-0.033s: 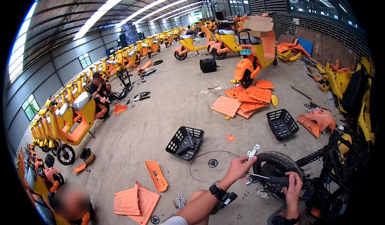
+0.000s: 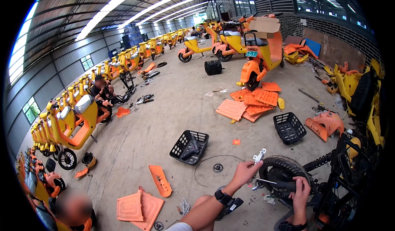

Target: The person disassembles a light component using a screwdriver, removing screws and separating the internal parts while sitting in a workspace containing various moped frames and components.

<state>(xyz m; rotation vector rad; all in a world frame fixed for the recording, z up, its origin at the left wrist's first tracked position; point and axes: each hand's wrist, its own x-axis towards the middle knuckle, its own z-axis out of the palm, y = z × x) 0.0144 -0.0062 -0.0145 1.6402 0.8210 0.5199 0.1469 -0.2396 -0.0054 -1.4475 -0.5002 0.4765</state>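
Observation:
My left hand point(image 2: 246, 171) is closed on a small silver metal bracket point(image 2: 259, 156), held up beside the rear wheel point(image 2: 273, 163) of a stripped scooter frame point(image 2: 334, 185). Lower right, my right hand point(image 2: 299, 192) grips the black handle of a screwdriver-like tool point(image 2: 286, 185); its thin shaft points left toward my left wrist. A black coil spring point(image 2: 321, 160) runs up from the wheel. On the floor left of my hands lie a loop of cable point(image 2: 197, 173) and a small sprocket point(image 2: 218, 167).
Black baskets point(image 2: 289, 128), one with a drill point(image 2: 190, 148) inside, sit on the floor among orange panels point(image 2: 230, 109) and loose body parts point(image 2: 325, 126). A person point(image 2: 101, 89) sits at left beside rows of scooters point(image 2: 74, 124). Another blurred head point(image 2: 73, 206) is at lower left.

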